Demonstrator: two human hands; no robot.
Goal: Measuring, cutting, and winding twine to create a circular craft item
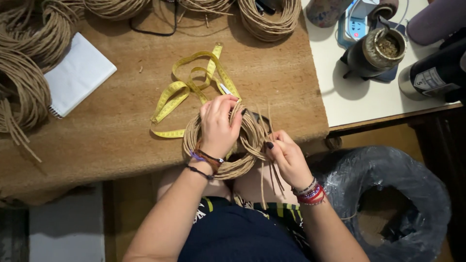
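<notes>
Coil: a flat ring of tan twisted paper cord, wound in many loops, lies at the near edge of the brown felt-covered worktable, partly overhanging the person's lap
Left hand: the left hand presses palm-down on the top of the ring, fingers curled over its far rim and closed on the loops
Right hand: the right hand sits at the ring's right edge, thumb and fingers pinched together on a few loose cord ends that hang down off the table
Key relation: the coil lies directly under the left hand and just to the left of the right hand; the loose ends run roughly toward the person, so the right hand is the nearer one to them while the left pins the ring
Tape: a yellow cloth measuring tape lies in loose folds just beyond the coil, touching its far side
Other cord: more tan coils sit along the left and far edges of the table, well apart from the hands
Notepad: a white spiral-bound pad lies left of the tape
Containers: a round dark metal-rimmed cup on the white side table holds greenish-brown loose matter; a bin lined with a black plastic bag stands on the floor to the right, and I cannot tell what is in it
</notes>
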